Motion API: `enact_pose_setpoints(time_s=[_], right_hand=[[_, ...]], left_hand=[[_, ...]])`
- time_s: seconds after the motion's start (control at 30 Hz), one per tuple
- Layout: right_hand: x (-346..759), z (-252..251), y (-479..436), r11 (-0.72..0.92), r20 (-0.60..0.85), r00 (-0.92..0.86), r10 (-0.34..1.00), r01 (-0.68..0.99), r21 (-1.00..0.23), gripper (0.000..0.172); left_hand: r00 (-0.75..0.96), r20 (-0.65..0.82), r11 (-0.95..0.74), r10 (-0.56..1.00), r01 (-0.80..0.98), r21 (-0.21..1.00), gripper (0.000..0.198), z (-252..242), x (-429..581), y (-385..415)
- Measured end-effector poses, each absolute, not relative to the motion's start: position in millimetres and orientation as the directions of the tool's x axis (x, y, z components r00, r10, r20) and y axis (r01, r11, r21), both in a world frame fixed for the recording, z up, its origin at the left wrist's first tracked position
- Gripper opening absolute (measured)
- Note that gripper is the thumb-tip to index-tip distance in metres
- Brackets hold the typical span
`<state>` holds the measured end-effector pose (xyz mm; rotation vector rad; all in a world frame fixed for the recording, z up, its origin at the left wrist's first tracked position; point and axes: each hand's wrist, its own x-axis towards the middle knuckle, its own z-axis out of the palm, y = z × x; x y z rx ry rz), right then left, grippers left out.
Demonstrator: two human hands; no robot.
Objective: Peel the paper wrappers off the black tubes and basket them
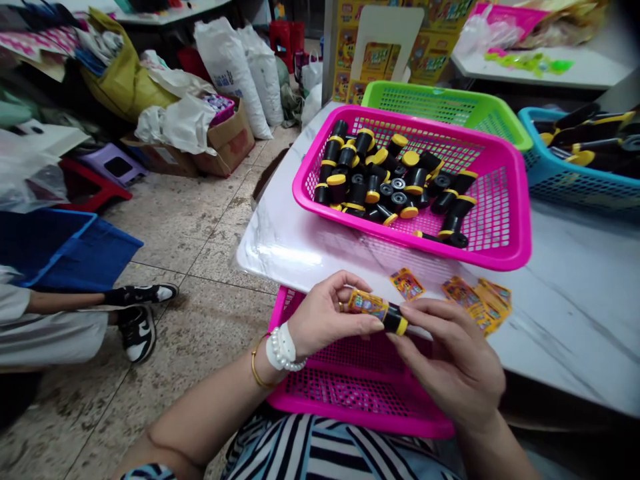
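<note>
The fingers of the left hand (325, 317) and right hand (450, 360) pinch a black tube (387, 317) closed above the lower pink basket (320, 403). If the pinch loosens, this smooth tube could slip and drop into the basket.
</note>
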<state>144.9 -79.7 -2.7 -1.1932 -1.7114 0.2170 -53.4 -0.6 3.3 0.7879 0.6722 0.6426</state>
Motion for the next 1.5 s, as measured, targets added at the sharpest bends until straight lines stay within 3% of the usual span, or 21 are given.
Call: enact_pose_setpoints(time_s=[0.07,0.23,0.33,0.47,0.57,0.67,0.8,0.9,0.97,1.03,1.2,1.37,1.5], right_hand=[[147.2,-1.9,-78.6,0.511,0.619,-0.048,0.784,0.617,-0.599,0.049],[143.7,1.6,-74.6,0.525,0.605,-0.098,0.790,0.619,-0.585,0.043],[143.7,2.5,-72.2,0.504,0.623,-0.059,0.780,0.648,-0.570,0.044],[148.7,0.9,-71.6,0.567,0.666,-0.130,0.735,0.658,-0.496,0.046],[148.4,-3.1,-71.5,0.580,0.676,-0.138,0.724,0.653,-0.488,0.043],[143.0,-7.9,-71.9,0.483,0.611,0.014,0.792,0.598,-0.640,0.038],[136.6,-10.0,-76.6,0.229,0.280,0.192,0.941,0.249,-0.941,0.025],[139.0,-8.6,-80.6,0.068,0.076,0.130,0.989,0.063,-0.996,0.026],[143.6,-7.5,-81.5,0.052,0.054,0.069,0.996,0.026,-0.998,0.038],[148.3,-7.0,-80.5,0.107,0.108,0.003,0.994,0.084,-0.991,0.042],[151.0,-8.7,-76.5,0.321,0.323,-0.016,0.946,0.170,-0.932,0.016],[145.9,-9.3,-81.3,0.368,0.371,-0.037,0.928,0.257,-0.894,0.022],[140.8,-10.1,-87.5,0.407,0.434,0.031,0.900,0.295,-0.865,0.021]], left_hand=[[0.659,-0.300,0.560,0.690,-0.223,0.798,0.052,4.7,-54.1,1.9],[0.689,-0.249,0.485,0.680,-0.169,0.858,0.033,6.6,-44.9,5.1],[0.707,-0.215,0.440,0.673,-0.149,0.886,0.034,8.2,-39.3,9.2],[0.765,-0.290,0.491,0.574,-0.038,0.871,0.045,6.9,-44.1,15.9],[0.739,-0.292,0.468,0.607,-0.035,0.883,0.037,3.9,-46.2,12.9],[0.637,-0.161,0.260,0.754,-0.064,0.964,0.026,4.0,-42.8,3.5],[0.619,-0.012,0.022,0.785,-0.009,1.000,0.025,7.4,-41.6,-3.0],[0.667,-0.111,0.131,0.737,0.020,0.991,0.031,8.5,-44.6,-2.4],[0.690,-0.232,0.296,0.686,0.027,0.955,0.035,7.9,-45.3,-3.5],[0.689,-0.317,0.414,0.651,0.027,0.910,0.039,6.0,-44.7,-6.4],[0.758,-0.356,0.622,0.546,-0.082,0.779,0.052,-2.0,-45.5,-15.4],[0.789,-0.405,0.732,0.462,-0.082,0.676,0.044,-6.5,-49.9,-23.3],[0.793,-0.435,0.781,0.427,-0.080,0.619,0.048,-9.3,-46.5,-31.2]])
